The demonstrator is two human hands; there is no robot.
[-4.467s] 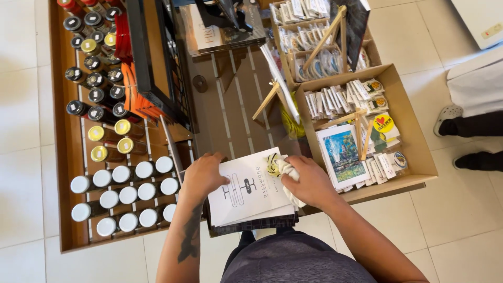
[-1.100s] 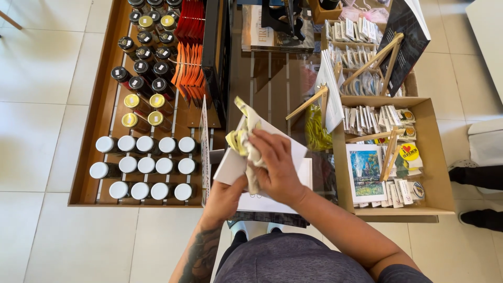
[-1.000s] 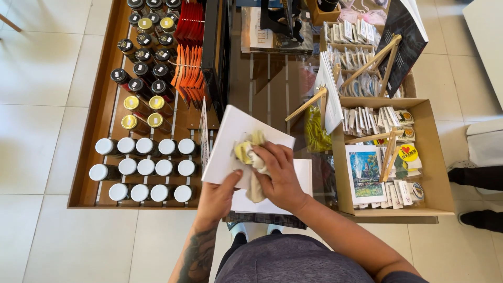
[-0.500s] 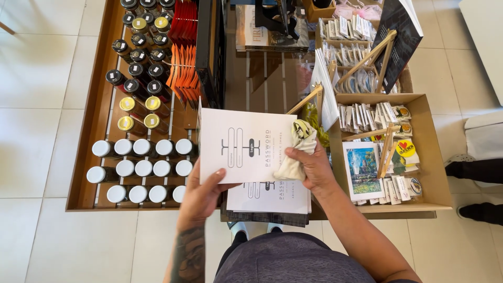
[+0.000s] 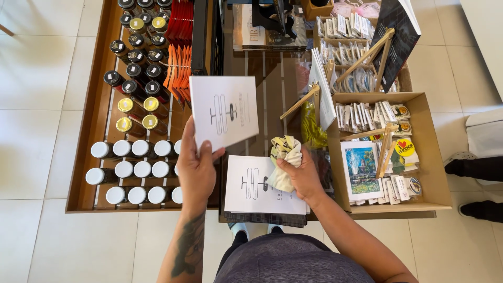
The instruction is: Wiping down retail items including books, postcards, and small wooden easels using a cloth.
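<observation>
A stack of white booklets [image 5: 262, 191] lies at the near edge of the worktop [image 5: 264, 78], right in front of the person. The right hand [image 5: 299, 175] hovers over the stack's upper right corner, its grip closed around a crumpled cloth [image 5: 284, 160] with pale and dark patches; the cloth touches the top booklet. The left hand [image 5: 196, 167] is raised just left of the stack, its grip pinching the lower left corner of a single white booklet [image 5: 223, 110], thumb on the cover, and holding it up, tilted, above the worktop.

To the left, a wooden tray [image 5: 91, 157] holds rows of white-capped jars [image 5: 133, 170] nearest, then yellow-capped jars [image 5: 137, 112], then dark bottles [image 5: 133, 57] further back, with orange packets [image 5: 178, 63] beside them. To the right, a cardboard box [image 5: 429, 162] holds small cards, round stickers and a picture print [image 5: 360, 170], with a small wooden easel [image 5: 385, 149] standing in it. Further back, another wooden easel [image 5: 367, 55] carries a dark book [image 5: 398, 31]. A person's dark shoes [image 5: 474, 188] show at the right edge on the tiled floor [image 5: 36, 105].
</observation>
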